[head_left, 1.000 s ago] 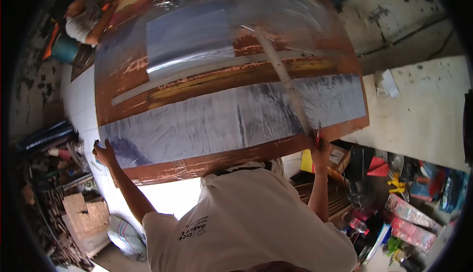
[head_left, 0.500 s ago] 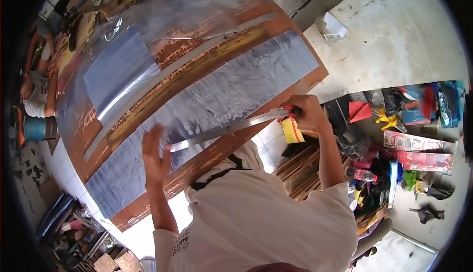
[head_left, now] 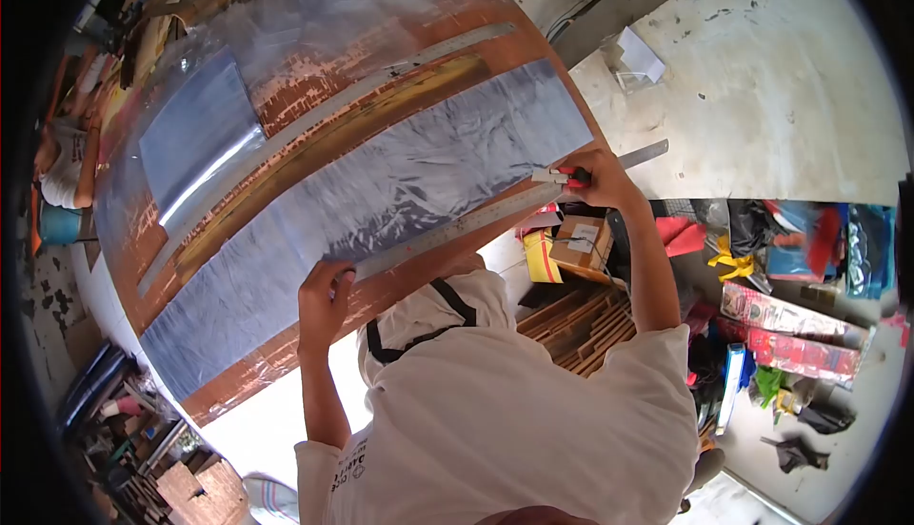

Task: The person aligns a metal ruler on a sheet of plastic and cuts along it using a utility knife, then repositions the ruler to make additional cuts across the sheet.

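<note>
A long steel ruler (head_left: 457, 230) lies along the near edge of the blue-grey plastic sheet (head_left: 381, 173), which is spread over a brown worn table. My left hand (head_left: 324, 298) is closed around the ruler's left end, thumb and fingers pinching it. My right hand (head_left: 600, 180) grips a small red-and-black cutter (head_left: 575, 177) with a pale metal end pointing left. The ruler passes beneath this hand, and its far end sticks out to the right beyond the table edge. Whether the right fingers also press on the ruler is partly hidden.
Another steel strip (head_left: 333, 111) lies across the table beside a yellow-brown band (head_left: 352, 130). Clear film and a smaller blue-grey sheet (head_left: 200, 135) are farther off. Wooden strips (head_left: 581, 330) and a cardboard box (head_left: 583, 242) sit below right. Another person (head_left: 69, 168) is at far left.
The ruler has come down onto the sheet's near edge and now extends past my right hand. My left hand, open and blurred before, has closed on its left end. The view has shifted slightly.
</note>
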{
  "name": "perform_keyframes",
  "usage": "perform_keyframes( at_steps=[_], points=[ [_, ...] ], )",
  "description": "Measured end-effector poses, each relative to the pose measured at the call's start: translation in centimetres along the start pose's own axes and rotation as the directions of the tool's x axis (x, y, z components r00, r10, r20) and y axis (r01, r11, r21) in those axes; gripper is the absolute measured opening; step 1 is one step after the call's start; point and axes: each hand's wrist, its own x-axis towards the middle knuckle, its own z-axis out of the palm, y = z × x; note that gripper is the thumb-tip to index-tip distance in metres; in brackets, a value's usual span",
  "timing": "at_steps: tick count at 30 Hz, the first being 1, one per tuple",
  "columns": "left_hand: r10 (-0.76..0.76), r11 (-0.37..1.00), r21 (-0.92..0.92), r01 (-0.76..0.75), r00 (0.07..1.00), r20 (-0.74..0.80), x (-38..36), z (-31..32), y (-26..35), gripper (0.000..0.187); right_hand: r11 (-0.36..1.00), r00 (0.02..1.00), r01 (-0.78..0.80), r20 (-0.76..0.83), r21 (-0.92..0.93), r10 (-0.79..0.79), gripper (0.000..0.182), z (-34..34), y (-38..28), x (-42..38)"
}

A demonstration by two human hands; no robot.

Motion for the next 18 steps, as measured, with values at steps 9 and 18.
perform_keyframes(
  at_steps=[9, 18],
  points=[
    [-0.364, 0.89, -0.348, 0.295, 0.919, -0.153, -1.3, 4.9, -1.1, 0.012, 0.999, 0.992, -0.015, 0.125, 0.032, 0.01, 0.032, -1.1, 5.8, 3.5],
    [-0.292, 0.366, -0.93, -0.011, 0.948, -0.126, 1.9, 8.6, 3.8, 0.063, 0.925, 0.988, -0.124, -0.039, 0.36, 0.148, 0.032, -1.6, 2.5, 3.1]
  ],
)
